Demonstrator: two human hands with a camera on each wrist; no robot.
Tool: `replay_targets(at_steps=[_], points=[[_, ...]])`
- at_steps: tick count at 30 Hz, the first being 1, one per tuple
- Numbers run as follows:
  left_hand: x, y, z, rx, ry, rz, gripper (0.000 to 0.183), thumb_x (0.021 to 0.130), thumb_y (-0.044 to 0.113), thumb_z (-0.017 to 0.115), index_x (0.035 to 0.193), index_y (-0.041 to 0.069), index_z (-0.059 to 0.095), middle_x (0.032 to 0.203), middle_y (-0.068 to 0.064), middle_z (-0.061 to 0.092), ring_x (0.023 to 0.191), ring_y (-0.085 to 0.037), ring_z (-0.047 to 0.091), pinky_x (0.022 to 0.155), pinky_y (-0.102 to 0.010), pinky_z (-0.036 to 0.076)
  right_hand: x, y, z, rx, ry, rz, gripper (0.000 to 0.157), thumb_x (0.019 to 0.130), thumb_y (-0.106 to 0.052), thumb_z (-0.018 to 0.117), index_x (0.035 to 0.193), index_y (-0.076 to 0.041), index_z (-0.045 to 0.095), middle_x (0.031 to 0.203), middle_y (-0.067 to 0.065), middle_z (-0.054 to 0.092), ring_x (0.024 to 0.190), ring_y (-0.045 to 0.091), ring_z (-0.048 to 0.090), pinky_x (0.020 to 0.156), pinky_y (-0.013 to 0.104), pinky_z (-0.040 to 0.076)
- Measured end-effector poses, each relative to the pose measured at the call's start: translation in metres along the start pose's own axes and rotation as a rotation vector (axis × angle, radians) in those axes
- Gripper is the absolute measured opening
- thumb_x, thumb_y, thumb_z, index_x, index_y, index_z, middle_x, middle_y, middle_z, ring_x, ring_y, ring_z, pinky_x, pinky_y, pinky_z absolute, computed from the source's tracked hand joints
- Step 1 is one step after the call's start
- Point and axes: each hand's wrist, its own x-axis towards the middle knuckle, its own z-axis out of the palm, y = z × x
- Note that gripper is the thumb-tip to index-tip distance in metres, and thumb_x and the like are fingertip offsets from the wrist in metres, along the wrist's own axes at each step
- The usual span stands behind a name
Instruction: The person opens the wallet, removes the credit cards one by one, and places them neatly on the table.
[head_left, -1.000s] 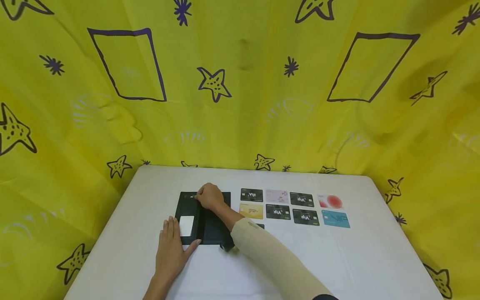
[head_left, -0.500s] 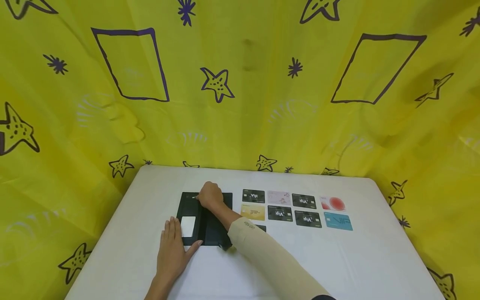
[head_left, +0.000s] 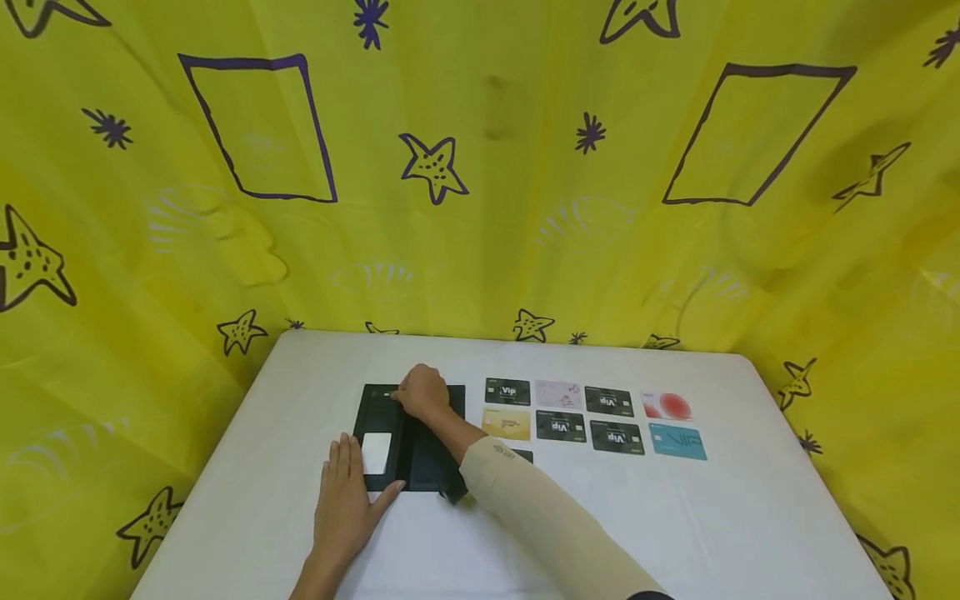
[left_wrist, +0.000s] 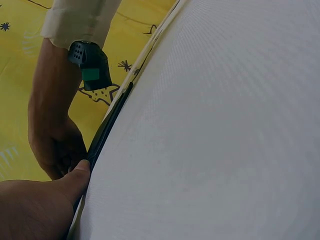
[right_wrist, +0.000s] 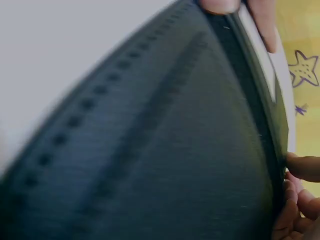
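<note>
A black wallet (head_left: pixel 431 471) lies spread open on the table, its fold running away from the person. A white card (head_left: pixel 376 453) shows in its left half. The left hand (head_left: pixel 341 500) lies flat with straight fingers along the wallet's left side, and its thumb touches the near edge. Reaching across the wallet, the right hand (head_left: pixel 423 392) has its fingers curled and pinches at the far part of the left half, beside a small light mark. In the right wrist view the right fingers (right_wrist: pixel 295 210) bunch at the wallet's edge; what lies between them is hidden.
To the right, several cards lie in rows: black ones (head_left: pixel 561 426), a gold one (head_left: pixel 506 423), a pink one (head_left: pixel 558 394), a red-and-white one (head_left: pixel 667 406) and a blue one (head_left: pixel 678 441). The right sleeve partly covers another dark card (head_left: pixel 523 456). A yellow curtain (head_left: pixel 480 250) hangs behind the white table (head_left: pixel 750 517).
The right hand dips and shifts slightly at the wallet's far part, its fingers staying curled there. The left hand stays in place. The whole view shifts a little.
</note>
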Motion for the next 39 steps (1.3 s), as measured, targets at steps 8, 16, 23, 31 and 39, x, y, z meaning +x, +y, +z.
replay_targets(at_steps=[8, 16, 23, 31, 39], points=[[0.000, 0.001, 0.001, -0.001, -0.012, -0.006, 0.109, 0.090, 0.046, 0.081, 0.156, -0.019, 0.024, 0.166, -0.037, 0.019, 0.154, -0.053, 0.016, 0.123, -0.065, 0.018, 0.011, 0.000, -0.010, 0.117, -0.097, 0.145, 0.033, 0.092, -0.026, 0.083, 0.073, -0.003, 0.067, 0.065, 0.001, 0.053, 0.059, 0.015, 0.050, 0.052, 0.027, 0.041], [0.002, 0.001, 0.000, -0.004, 0.026, 0.032, 0.109, 0.089, 0.047, 0.081, 0.155, -0.021, 0.026, 0.165, -0.038, 0.021, 0.154, -0.054, 0.018, 0.122, -0.066, 0.019, 0.016, -0.003, -0.008, 0.172, -0.058, 0.176, 0.043, 0.101, -0.021, 0.071, 0.063, -0.007, 0.058, 0.060, 0.001, 0.046, 0.053, 0.016, 0.046, 0.047, 0.027, 0.038], [0.001, 0.002, -0.001, 0.010, 0.009, 0.027, 0.108, 0.091, 0.048, 0.079, 0.154, -0.021, 0.026, 0.165, -0.038, 0.021, 0.153, -0.054, 0.018, 0.122, -0.066, 0.020, 0.017, 0.001, -0.004, 0.244, 0.027, 0.103, 0.031, 0.099, -0.013, 0.073, 0.071, 0.000, 0.074, 0.072, 0.003, 0.070, 0.063, 0.014, 0.061, 0.052, 0.024, 0.045], [0.000, 0.001, -0.001, -0.006, -0.007, 0.011, 0.108, 0.091, 0.046, 0.080, 0.155, -0.021, 0.025, 0.165, -0.038, 0.020, 0.154, -0.054, 0.016, 0.122, -0.066, 0.019, 0.015, 0.009, -0.004, 0.335, 0.024, 0.036, 0.009, 0.093, -0.011, 0.082, 0.087, -0.004, 0.085, 0.089, 0.003, 0.078, 0.087, 0.017, 0.069, 0.070, 0.027, 0.055], [0.000, 0.000, 0.000, 0.000, -0.003, 0.009, 0.108, 0.090, 0.046, 0.081, 0.155, -0.021, 0.026, 0.165, -0.038, 0.020, 0.154, -0.053, 0.016, 0.122, -0.066, 0.019, 0.016, 0.004, -0.007, 0.591, 0.029, 0.196, 0.009, 0.095, -0.002, 0.076, 0.091, 0.002, 0.082, 0.088, 0.008, 0.076, 0.073, 0.015, 0.066, 0.069, 0.029, 0.059]])
